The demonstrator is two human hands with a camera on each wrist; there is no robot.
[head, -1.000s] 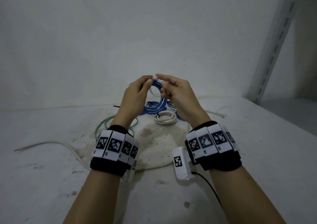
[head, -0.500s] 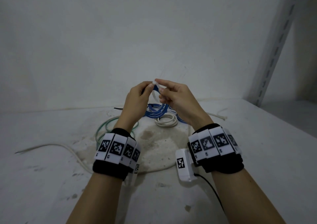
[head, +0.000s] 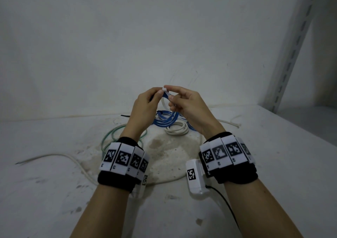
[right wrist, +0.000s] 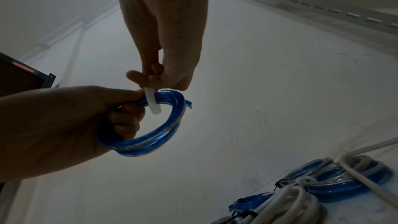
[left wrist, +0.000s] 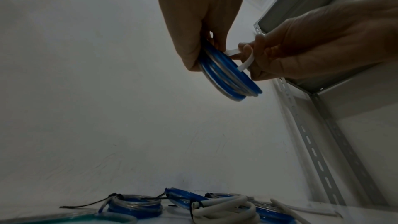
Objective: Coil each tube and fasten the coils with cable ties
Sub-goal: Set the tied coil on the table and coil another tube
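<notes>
My left hand (head: pixel 145 102) (right wrist: pixel 90 120) grips a small coil of blue tube (right wrist: pixel 159 135) (left wrist: pixel 228 76) (head: pixel 166 95), held up above the shelf. A white cable tie (right wrist: pixel 153 101) (left wrist: pixel 245 60) (head: pixel 163 102) loops round the top of that coil. My right hand (head: pixel 184 101) (left wrist: pixel 305 45) (right wrist: pixel 163 67) pinches the tie between thumb and fingers right beside the left thumb. Much of the coil is hidden behind the hands in the head view.
On the dirty white shelf (head: pixel 237 164) beyond the hands lie tied blue coils (head: pixel 165 119) (right wrist: pixel 336 181), a white coil (head: pixel 176 129) (left wrist: pixel 224 210), a loose green tube (head: pixel 109 137) and a loose white tube (head: pixel 54 155). A slotted steel upright (head: pixel 295 44) stands at the right.
Both hands have lifted slightly with the blue coil. The right hand has pulled the white tie closer round the coil, so its loop looks smaller.
</notes>
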